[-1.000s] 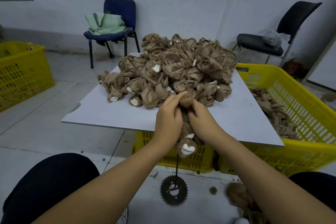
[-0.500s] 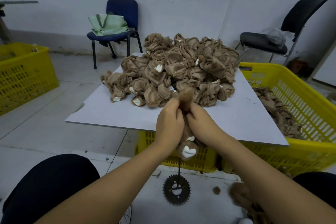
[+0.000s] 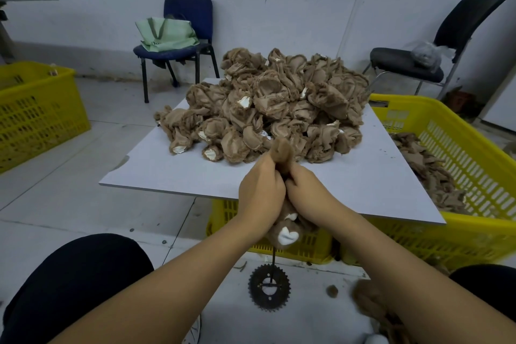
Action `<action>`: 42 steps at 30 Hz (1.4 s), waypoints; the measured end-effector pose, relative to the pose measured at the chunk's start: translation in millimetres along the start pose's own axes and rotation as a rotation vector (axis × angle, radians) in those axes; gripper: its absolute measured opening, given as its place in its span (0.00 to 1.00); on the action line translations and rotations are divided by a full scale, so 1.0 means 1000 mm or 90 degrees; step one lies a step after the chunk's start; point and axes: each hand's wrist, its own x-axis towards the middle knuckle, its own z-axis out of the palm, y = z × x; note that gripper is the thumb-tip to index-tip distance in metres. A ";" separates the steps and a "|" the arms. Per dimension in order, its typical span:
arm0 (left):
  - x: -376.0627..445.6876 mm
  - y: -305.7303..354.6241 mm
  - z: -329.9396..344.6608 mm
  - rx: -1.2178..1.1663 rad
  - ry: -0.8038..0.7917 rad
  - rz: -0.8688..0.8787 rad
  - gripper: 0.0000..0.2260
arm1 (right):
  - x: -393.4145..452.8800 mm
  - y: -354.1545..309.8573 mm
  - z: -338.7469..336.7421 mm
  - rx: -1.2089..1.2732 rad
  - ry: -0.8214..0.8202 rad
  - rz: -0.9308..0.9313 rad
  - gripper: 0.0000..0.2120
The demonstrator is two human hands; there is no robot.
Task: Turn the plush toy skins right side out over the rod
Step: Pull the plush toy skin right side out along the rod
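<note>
A brown plush skin [image 3: 282,151] with white patches sits over an upright thin rod [image 3: 274,258] that stands on a black sprocket base [image 3: 269,286] on the floor. My left hand [image 3: 261,193] and my right hand [image 3: 305,193] both grip the skin side by side, fingers curled round it. A furry brown tip pokes up above my fingers, and a bunched part with a white heart-shaped patch hangs below my wrists. A big pile of inside-out brown skins [image 3: 273,106] lies on the white board [image 3: 167,165] just behind my hands.
A yellow crate [image 3: 458,176] at the right holds more brown skins, and another yellow crate [image 3: 36,114] stands at the left. A blue chair [image 3: 184,45] with a green bag and a black chair [image 3: 418,61] stand by the wall. My knees frame the sprocket.
Both hands have pulled the skin further down the rod, so more of the furry brown tip sticks out above my fingers.
</note>
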 end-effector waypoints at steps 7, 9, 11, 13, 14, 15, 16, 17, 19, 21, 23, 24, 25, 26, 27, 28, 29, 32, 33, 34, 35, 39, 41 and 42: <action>0.023 0.012 -0.021 0.170 -0.183 -0.046 0.04 | 0.005 0.005 0.009 -0.021 -0.010 -0.002 0.09; 0.022 0.009 -0.021 0.213 -0.284 -0.112 0.11 | -0.002 0.011 0.023 -0.010 -0.050 0.037 0.07; 0.024 0.008 -0.022 0.238 -0.296 -0.117 0.12 | -0.004 0.013 0.026 -0.003 -0.053 0.045 0.10; 0.027 0.009 -0.024 0.245 -0.256 -0.089 0.12 | -0.003 0.010 0.022 -0.030 -0.054 0.030 0.14; 0.029 0.011 -0.025 0.249 -0.231 -0.066 0.12 | -0.002 0.007 0.018 -0.042 -0.050 0.019 0.15; 0.031 0.013 -0.027 0.251 -0.204 -0.035 0.13 | -0.001 0.004 0.015 -0.052 -0.042 0.011 0.15; 0.032 0.015 -0.028 0.254 -0.178 -0.008 0.14 | 0.000 0.002 0.011 -0.059 -0.032 0.005 0.15; 0.033 0.017 -0.030 0.257 -0.153 0.020 0.14 | 0.002 -0.001 0.008 -0.065 -0.023 0.001 0.14; 0.036 0.021 -0.033 0.258 -0.123 0.053 0.15 | 0.004 -0.006 0.003 -0.077 -0.011 -0.007 0.14; 0.038 0.023 -0.034 0.256 -0.115 0.068 0.15 | 0.005 -0.009 0.002 -0.081 -0.009 -0.012 0.16; 0.042 0.021 -0.036 0.233 -0.132 0.052 0.15 | 0.007 -0.011 0.005 -0.090 -0.012 -0.006 0.16; 0.045 0.020 -0.036 0.208 -0.147 0.034 0.14 | 0.008 -0.011 0.006 -0.091 -0.011 -0.004 0.16; 0.048 0.018 -0.036 0.184 -0.163 0.010 0.13 | 0.009 -0.011 0.008 -0.090 -0.010 -0.004 0.16; 0.050 0.016 -0.037 0.167 -0.177 -0.014 0.13 | 0.009 -0.010 0.010 -0.087 -0.015 -0.003 0.16; 0.050 0.013 -0.036 0.160 -0.195 -0.040 0.12 | 0.008 -0.009 0.013 -0.090 -0.030 0.005 0.13; 0.049 0.010 -0.035 0.165 -0.221 -0.062 0.12 | 0.006 -0.006 0.015 -0.100 -0.052 0.018 0.10; 0.045 0.006 -0.032 0.181 -0.256 -0.075 0.11 | 0.003 -0.004 0.017 -0.119 -0.078 0.038 0.07; 0.036 -0.004 -0.023 0.160 -0.302 -0.085 0.14 | -0.004 -0.001 0.019 -0.157 -0.122 0.088 0.07; 0.036 -0.006 -0.022 0.113 -0.279 -0.082 0.17 | -0.004 -0.003 0.017 -0.163 -0.125 0.092 0.08; 0.037 -0.005 -0.022 0.061 -0.252 -0.078 0.19 | -0.003 -0.004 0.015 -0.165 -0.126 0.097 0.09; 0.039 -0.003 -0.022 0.007 -0.228 -0.082 0.20 | -0.003 -0.007 0.013 -0.171 -0.124 0.101 0.08; 0.047 0.009 -0.019 -0.235 -0.171 -0.179 0.26 | -0.003 -0.017 0.010 -0.210 -0.081 0.081 0.17; 0.050 0.014 -0.017 -0.310 -0.174 -0.201 0.28 | -0.004 -0.023 0.007 -0.216 -0.069 0.072 0.18; 0.052 0.016 -0.016 -0.336 -0.185 -0.218 0.27 | -0.004 -0.026 0.006 -0.219 -0.067 0.075 0.18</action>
